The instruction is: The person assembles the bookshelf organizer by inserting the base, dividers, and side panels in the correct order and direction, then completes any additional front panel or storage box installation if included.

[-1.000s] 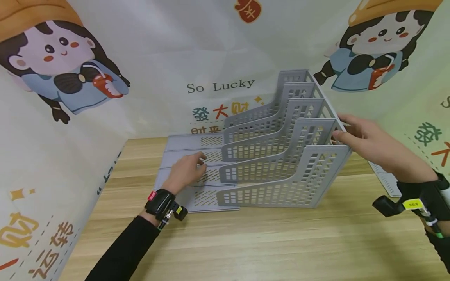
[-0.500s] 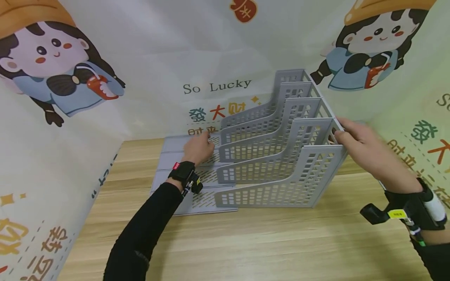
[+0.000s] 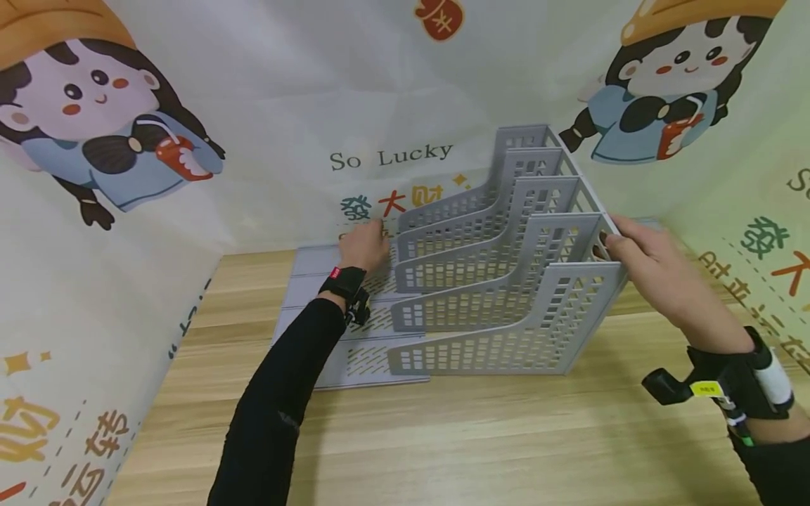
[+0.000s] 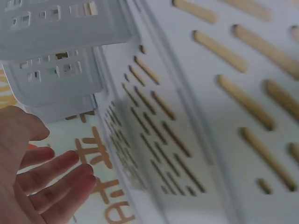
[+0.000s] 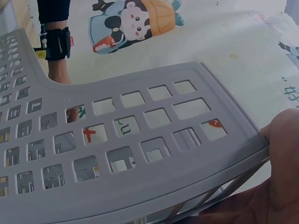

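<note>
A grey plastic file rack (image 3: 481,309) with several perforated dividers stands upright on the wooden table, its tall back to the right. My right hand (image 3: 658,274) grips the top of that back wall, thumb on the near side; the right wrist view shows the hand (image 5: 285,158) at the corner of a divider (image 5: 140,116). Under the dividers' low front ends, a flat grey slotted panel (image 3: 329,358) sticks out to the left. My left hand (image 3: 365,246) is over the panel's far end, beside the farthest dividers. In the left wrist view its fingers (image 4: 60,182) are loosely bent, holding nothing.
A white printed sheet (image 3: 272,140) with cartoon figures hangs close behind the rack and along both sides. Wooden table surface (image 3: 443,443) lies in front of the rack. A bit of another grey piece (image 3: 650,223) shows behind my right hand.
My left hand has moved away from me along the slotted panel, from its middle to the far end. My right hand keeps its grip, and the rack stays in place.
</note>
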